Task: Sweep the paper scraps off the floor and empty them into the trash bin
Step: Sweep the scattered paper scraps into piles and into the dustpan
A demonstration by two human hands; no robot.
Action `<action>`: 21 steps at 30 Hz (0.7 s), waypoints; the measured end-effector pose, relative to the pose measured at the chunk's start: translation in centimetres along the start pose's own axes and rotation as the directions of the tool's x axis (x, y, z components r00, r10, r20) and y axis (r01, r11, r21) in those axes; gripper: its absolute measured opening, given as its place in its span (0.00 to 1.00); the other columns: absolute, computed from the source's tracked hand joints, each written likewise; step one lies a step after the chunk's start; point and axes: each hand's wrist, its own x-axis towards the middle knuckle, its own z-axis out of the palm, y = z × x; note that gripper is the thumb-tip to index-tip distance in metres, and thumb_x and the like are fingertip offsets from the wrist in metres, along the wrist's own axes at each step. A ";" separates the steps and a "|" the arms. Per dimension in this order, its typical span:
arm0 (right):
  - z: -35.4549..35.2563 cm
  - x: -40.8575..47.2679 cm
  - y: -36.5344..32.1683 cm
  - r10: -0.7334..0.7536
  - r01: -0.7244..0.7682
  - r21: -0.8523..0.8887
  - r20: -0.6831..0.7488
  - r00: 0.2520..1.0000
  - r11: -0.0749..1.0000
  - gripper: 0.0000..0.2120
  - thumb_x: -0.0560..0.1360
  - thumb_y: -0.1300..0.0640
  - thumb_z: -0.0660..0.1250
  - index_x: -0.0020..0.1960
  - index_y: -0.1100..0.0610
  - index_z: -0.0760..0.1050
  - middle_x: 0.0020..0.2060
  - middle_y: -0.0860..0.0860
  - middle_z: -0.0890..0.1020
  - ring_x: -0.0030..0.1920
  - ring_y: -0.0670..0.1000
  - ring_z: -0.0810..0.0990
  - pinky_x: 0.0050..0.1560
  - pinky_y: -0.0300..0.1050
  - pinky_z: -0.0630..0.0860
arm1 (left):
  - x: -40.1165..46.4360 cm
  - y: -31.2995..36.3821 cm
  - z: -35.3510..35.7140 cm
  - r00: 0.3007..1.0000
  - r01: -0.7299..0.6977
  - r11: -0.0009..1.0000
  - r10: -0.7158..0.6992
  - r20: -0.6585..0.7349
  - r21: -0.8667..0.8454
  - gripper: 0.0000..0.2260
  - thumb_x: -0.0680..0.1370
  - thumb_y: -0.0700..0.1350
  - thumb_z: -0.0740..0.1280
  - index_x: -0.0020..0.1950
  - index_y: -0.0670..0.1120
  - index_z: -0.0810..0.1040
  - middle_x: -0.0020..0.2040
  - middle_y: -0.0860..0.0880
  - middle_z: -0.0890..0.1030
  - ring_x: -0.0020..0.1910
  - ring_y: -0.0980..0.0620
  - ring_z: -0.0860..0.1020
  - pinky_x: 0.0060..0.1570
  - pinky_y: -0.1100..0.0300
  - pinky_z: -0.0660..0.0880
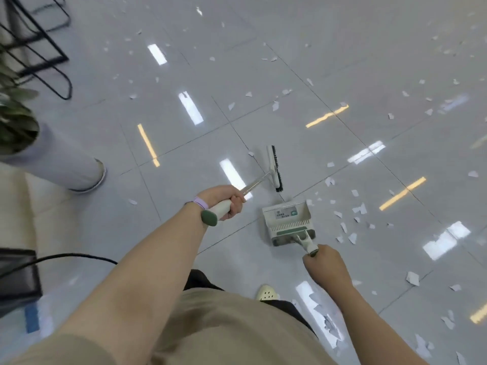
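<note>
**Broom and dustpan out, scraps all over the tiles**

The person stands over a glossy grey tiled floor with white paper scraps strewn across it, thickest to the right of the dustpan and thinner farther out. The left hand is wrapped tight around the white handle of the broom, just above its green end cap; that grip is fully closed on the handle, and a lilac band sits on the wrist. The broom's dark bristle head rests on the floor ahead of the hand, just beyond the dustpan. The right hand is closed around the short handle of the dustpan, which sits on the tiles with its mouth facing away from the person. From here I cannot tell whether any scraps lie inside it. One pale clog shows below. At the left stand a potted plant and black wire chair legs. No trash bin is in sight.
</note>
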 end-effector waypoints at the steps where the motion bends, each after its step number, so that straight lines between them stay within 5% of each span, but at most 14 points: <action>1: 0.5 0.6 -2.1 -0.036 0.037 -0.026 0.015 0.999 0.999 0.08 0.72 0.58 0.62 0.35 0.59 0.69 0.31 0.54 0.76 0.30 0.54 0.72 0.30 0.44 0.66 | -0.8 0.0 -2.8 0.999 -0.021 1.000 0.020 -0.035 -0.022 0.06 0.79 0.35 0.61 0.45 0.44 0.67 0.30 0.52 0.68 0.21 0.59 0.66 0.18 0.68 0.65; 10: 10.4 3.4 -23.8 -0.251 0.279 -0.181 0.164 0.954 0.943 0.06 0.72 0.58 0.62 0.38 0.58 0.71 0.34 0.54 0.78 0.31 0.54 0.74 0.30 0.44 0.67 | -5.7 1.6 -25.8 0.897 -0.233 0.961 0.152 -0.415 -0.152 0.07 0.77 0.31 0.57 0.43 0.41 0.69 0.27 0.47 0.71 0.21 0.55 0.68 0.21 0.67 0.69; 15: 16.1 3.6 -35.1 -0.283 0.328 -0.208 0.221 0.933 0.921 0.07 0.72 0.59 0.62 0.35 0.57 0.68 0.31 0.52 0.76 0.30 0.53 0.71 0.30 0.42 0.65 | -8.6 2.1 -39.4 0.809 -0.178 0.977 0.081 -0.582 -0.113 0.07 0.66 0.32 0.61 0.42 0.39 0.71 0.31 0.45 0.73 0.27 0.48 0.70 0.37 0.60 0.71; 21: 20.4 4.0 -42.8 -0.301 0.342 -0.137 0.254 0.919 0.930 0.06 0.70 0.60 0.62 0.35 0.58 0.67 0.29 0.52 0.72 0.28 0.52 0.67 0.30 0.43 0.64 | -9.4 1.8 -49.2 0.762 -0.036 0.999 0.002 -0.648 -0.039 0.05 0.66 0.33 0.66 0.36 0.39 0.71 0.33 0.45 0.73 0.28 0.49 0.69 0.34 0.61 0.68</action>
